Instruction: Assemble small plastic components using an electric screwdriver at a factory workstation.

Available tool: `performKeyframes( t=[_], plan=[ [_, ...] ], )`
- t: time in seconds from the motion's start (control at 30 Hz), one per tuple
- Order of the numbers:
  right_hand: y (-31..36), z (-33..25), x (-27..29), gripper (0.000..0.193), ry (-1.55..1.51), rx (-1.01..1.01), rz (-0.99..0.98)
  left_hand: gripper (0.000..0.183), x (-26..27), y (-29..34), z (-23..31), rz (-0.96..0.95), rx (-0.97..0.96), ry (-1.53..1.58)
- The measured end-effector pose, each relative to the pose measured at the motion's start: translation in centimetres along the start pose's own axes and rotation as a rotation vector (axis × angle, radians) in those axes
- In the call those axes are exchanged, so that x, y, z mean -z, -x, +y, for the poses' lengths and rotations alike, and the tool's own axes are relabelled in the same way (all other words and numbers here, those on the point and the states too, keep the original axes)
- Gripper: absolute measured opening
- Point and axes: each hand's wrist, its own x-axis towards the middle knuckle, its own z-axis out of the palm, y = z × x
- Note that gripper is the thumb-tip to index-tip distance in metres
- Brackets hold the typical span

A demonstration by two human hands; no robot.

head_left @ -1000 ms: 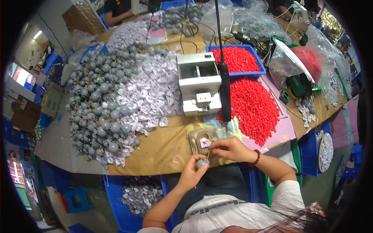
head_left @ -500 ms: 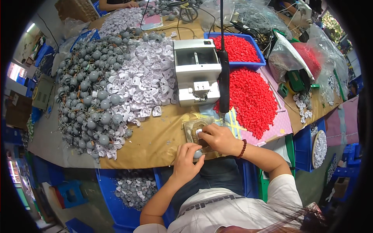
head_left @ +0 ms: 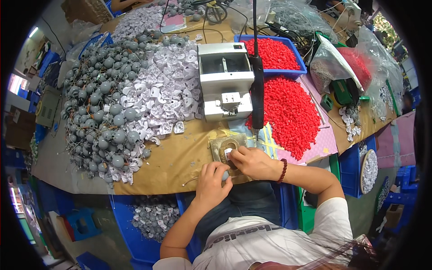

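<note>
My left hand [head_left: 210,185] is closed round a small grey ball [head_left: 225,175] at the table's front edge, and a thin wire [head_left: 189,181] pokes out to its left. My right hand [head_left: 254,164] pinches a small white plastic piece [head_left: 228,152] over the hollow of a worn metal fixture [head_left: 217,144]. Its fingertips partly hide the piece and the hollow. The two hands are close together. Just beyond the fixture, a black electric screwdriver [head_left: 258,96] hangs upright, its tip pointing down, beside a white boxy machine [head_left: 227,83].
Left of the machine lie a heap of grey balls with wires [head_left: 101,112] and a heap of white plastic parts [head_left: 166,96]. To its right are a red parts pile [head_left: 290,114] and a blue tray [head_left: 302,67] of red parts. Below the table stands a blue bin [head_left: 130,229].
My left hand has shifted slightly left with the grey ball, and the wire now shows. My right fingers have moved a little, and more of the white piece is visible. The view has shifted slightly.
</note>
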Motion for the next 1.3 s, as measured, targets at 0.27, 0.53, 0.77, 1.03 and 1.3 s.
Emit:
performKeyframes(
  t=[0.27, 0.53, 0.77, 1.03, 1.3],
  plan=[
    [0.9, -0.2, -0.7, 0.024, -0.051, -0.024, 0.154, 0.052, -1.1, -0.9, 0.2, 0.080, -0.091, -0.374],
    [5.0, 3.7, 1.7, 0.043, -0.450, -0.369, 0.269, 0.054, -2.9, -0.9, -1.1, 0.040, -0.146, -0.449],
    [5.4, 4.0, -2.1, 0.044, -0.279, -0.371, 0.279, 0.049, -2.5, -1.1, -1.3, 0.041, -0.183, -0.440],
    [3.1, 3.4, -2.4, 0.029, -0.544, -0.527, 0.593, 0.049, -2.4, -1.0, -1.6, 0.033, -0.181, -0.411],
    [2.3, 3.2, -2.0, 0.027, -0.795, -0.522, 0.653, 0.044, -2.7, -1.1, -1.7, 0.036, -0.173, -0.409]
  ],
)
